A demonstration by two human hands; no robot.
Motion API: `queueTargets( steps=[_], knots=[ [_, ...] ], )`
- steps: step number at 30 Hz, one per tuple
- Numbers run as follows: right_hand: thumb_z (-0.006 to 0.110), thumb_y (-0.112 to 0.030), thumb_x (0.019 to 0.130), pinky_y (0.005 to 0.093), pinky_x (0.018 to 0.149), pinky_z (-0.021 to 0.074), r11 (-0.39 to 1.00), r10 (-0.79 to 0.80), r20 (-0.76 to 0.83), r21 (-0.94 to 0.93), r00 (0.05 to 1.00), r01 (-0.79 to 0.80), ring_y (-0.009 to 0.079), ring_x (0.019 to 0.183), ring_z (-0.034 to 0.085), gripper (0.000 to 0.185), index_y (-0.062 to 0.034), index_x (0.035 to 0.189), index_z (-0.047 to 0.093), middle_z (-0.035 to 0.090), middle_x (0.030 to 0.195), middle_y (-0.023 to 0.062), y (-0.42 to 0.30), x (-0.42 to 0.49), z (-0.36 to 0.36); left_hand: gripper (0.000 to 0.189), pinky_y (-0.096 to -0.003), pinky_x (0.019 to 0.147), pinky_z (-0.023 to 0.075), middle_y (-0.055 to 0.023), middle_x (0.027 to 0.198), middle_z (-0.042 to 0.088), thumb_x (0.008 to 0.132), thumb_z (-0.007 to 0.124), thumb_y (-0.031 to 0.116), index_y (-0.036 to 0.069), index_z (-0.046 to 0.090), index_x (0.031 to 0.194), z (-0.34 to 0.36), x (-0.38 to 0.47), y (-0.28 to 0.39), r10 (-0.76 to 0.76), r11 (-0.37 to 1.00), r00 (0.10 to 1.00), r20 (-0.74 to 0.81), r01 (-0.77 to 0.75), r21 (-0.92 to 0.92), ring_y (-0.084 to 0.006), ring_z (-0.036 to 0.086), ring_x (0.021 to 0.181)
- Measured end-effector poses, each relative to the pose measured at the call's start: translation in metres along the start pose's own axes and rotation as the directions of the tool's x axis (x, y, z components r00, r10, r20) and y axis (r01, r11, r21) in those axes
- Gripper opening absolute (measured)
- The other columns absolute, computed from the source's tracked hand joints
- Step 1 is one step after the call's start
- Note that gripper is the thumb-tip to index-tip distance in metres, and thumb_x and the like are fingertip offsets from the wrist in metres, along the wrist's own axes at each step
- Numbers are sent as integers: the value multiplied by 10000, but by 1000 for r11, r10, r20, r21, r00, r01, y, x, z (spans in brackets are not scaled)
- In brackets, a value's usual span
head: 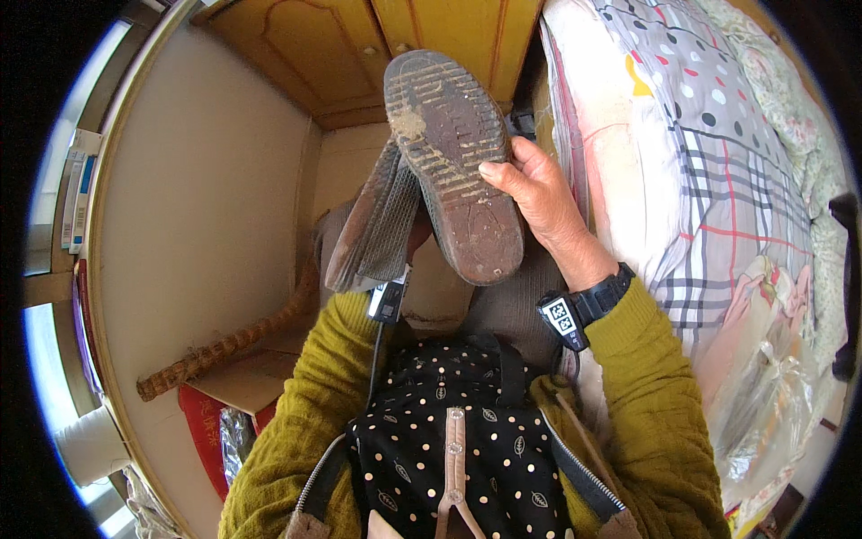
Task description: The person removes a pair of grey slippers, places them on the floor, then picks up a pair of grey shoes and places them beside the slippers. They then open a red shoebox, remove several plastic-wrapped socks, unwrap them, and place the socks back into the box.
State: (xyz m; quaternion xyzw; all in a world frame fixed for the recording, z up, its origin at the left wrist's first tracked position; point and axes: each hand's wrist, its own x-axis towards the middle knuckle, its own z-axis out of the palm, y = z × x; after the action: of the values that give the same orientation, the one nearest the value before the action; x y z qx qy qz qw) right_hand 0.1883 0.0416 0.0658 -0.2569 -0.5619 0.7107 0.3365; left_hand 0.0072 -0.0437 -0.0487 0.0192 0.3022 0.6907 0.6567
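Two worn shoes are held up together above the person's lap. The right-hand shoe (465,155) turns its scuffed, ribbed brown sole towards me, with pale dirt caked near the toe. My right hand (532,182) grips its right edge, thumb on the sole and fingers behind. Beside it on the left, the second shoe (380,222) stands tilted on its side, showing its grey woven upper and sole edge. My left hand (419,236) is mostly hidden behind this second shoe and appears to hold it; its fingers are out of sight.
Ahead stands a yellow-brown wooden cabinet (310,54). A bed with patterned bedding (734,155) and clear plastic bags (761,384) lies along the right. At left are a pale panel (209,182), a rope-wrapped pole (215,354), a red box (202,431) and a thread spool (91,445).
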Motion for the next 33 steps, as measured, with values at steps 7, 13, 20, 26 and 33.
queueTargets(
  steps=[7, 13, 20, 26, 33],
  knots=[
    [666, -190, 862, 249, 792, 472, 993, 49, -24, 106, 998, -47, 95, 853, 570, 294, 29, 1045, 593, 643, 968, 45, 5, 2, -4, 466, -380, 1093, 358, -171, 1400, 412, 987, 488, 243, 25, 376, 1385, 23, -12, 27, -111, 992, 993, -43, 109, -56, -261, 444, 1269],
    [679, -197, 855, 253, 777, 477, 996, 46, -70, 79, 996, -40, 100, 848, 581, 280, 25, 1010, 608, 651, 942, 51, 10, 3, -6, 460, -381, 1066, 384, -155, 1387, 436, 991, 471, 264, 41, 389, 1385, 27, -20, 41, -69, 995, 997, 44, 72, -68, -255, 467, 1244],
    [697, -197, 849, 257, 764, 484, 984, 131, -129, 141, 983, -112, 109, 826, 592, 275, 16, 1006, 620, 654, 931, 50, 16, 6, -10, 456, -382, 1035, 414, -137, 1372, 465, 994, 452, 290, 60, 405, 1385, 11, -19, 56, -71, 994, 993, 98, 79, -75, -248, 494, 1215],
    [703, -204, 846, 261, 774, 482, 983, 124, -138, 149, 983, -104, 113, 841, 594, 296, 21, 1019, 620, 659, 947, 56, 22, 7, -12, 454, -383, 1008, 440, -122, 1360, 490, 998, 435, 311, 75, 417, 1385, -19, -13, 53, -163, 984, 981, 102, 169, -52, -242, 517, 1190],
    [686, -185, 861, 267, 811, 480, 985, 164, -182, 83, 969, -151, 126, 890, 601, 318, 24, 1087, 606, 662, 998, 68, 27, 7, -14, 455, -385, 976, 470, -104, 1345, 518, 1002, 415, 336, 94, 433, 1386, -66, 7, 45, -264, 930, 935, 237, 312, -197, -235, 544, 1161]
  ],
)
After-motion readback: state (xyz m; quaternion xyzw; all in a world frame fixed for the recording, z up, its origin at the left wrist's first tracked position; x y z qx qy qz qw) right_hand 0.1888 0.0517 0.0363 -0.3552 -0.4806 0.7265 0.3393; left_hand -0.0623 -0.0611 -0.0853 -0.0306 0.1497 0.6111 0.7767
